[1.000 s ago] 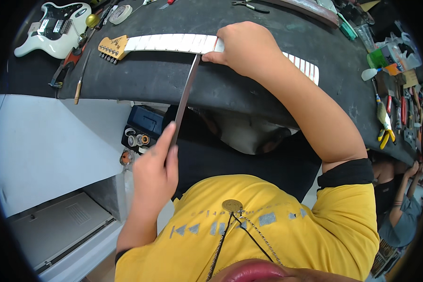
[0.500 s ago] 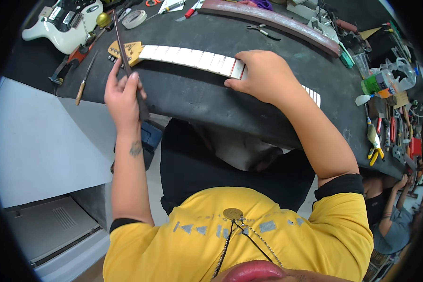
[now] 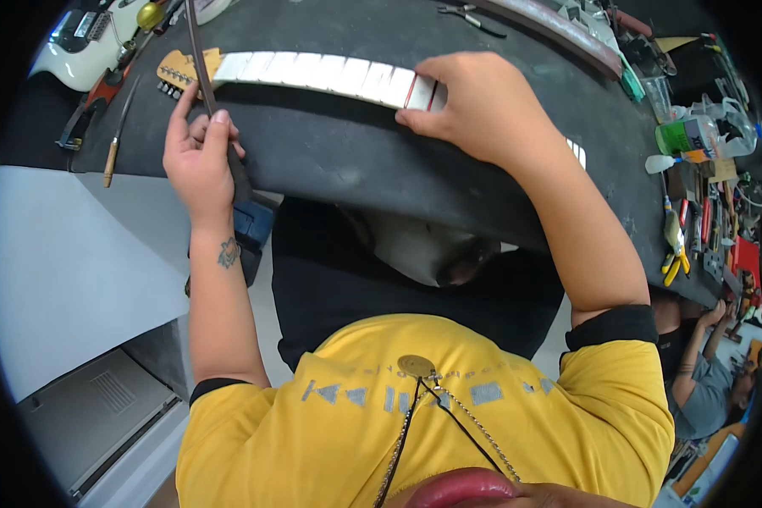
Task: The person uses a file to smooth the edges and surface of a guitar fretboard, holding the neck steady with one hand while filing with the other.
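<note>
A guitar neck (image 3: 313, 72) lies across the dark bench, its fretboard covered with white strips between the frets and two red lines near my right hand. Its wooden headstock (image 3: 178, 68), with metal tuners, points left. My right hand (image 3: 474, 102) is closed over the neck toward its right end, thumb on the near edge and fingers on the far one; it hides part of the board. In my left hand (image 3: 201, 157), beside the headstock, a long slim dark file (image 3: 200, 59) is held upright between thumb and fingers. The file passes in front of the headstock; whether they touch I cannot tell.
A white electric guitar body (image 3: 76, 59) lies at the far left, near a wooden-handled pointed tool (image 3: 114, 148). Small pliers (image 3: 474, 21) and a long reddish-brown bar (image 3: 559, 34) are at the back. Bottles (image 3: 694, 135) and yellow-handled pliers (image 3: 675, 245) crowd the right. Another person (image 3: 703, 389) sits at right.
The whole view has shifted, so the bench and neck appear higher in it. Both hands keep their grips, and the file stands slightly more upright.
</note>
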The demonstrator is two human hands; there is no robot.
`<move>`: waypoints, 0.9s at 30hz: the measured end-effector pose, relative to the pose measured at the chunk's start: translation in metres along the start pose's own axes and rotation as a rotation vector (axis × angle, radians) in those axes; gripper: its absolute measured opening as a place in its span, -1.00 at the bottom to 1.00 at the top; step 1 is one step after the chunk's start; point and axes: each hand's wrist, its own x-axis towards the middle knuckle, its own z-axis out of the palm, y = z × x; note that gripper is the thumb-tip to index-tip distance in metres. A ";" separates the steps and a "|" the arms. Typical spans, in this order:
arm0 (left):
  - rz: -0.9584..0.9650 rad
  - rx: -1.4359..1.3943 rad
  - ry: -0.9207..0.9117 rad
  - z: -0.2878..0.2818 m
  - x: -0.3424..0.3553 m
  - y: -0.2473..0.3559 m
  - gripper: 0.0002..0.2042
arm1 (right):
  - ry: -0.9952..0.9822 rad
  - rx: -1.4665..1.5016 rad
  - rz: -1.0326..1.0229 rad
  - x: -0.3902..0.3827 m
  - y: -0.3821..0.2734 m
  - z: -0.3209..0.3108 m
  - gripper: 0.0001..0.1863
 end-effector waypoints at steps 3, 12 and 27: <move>0.025 -0.069 0.002 0.001 0.006 -0.003 -0.45 | 0.042 -0.014 -0.026 0.006 0.004 -0.004 -0.52; 0.026 -0.044 0.012 0.005 0.001 -0.002 -0.44 | -0.020 -0.056 0.001 0.000 0.004 -0.006 -0.47; 0.045 -0.033 0.046 0.003 -0.003 -0.005 -0.43 | 0.093 -0.158 -0.090 -0.016 -0.017 -0.011 -0.55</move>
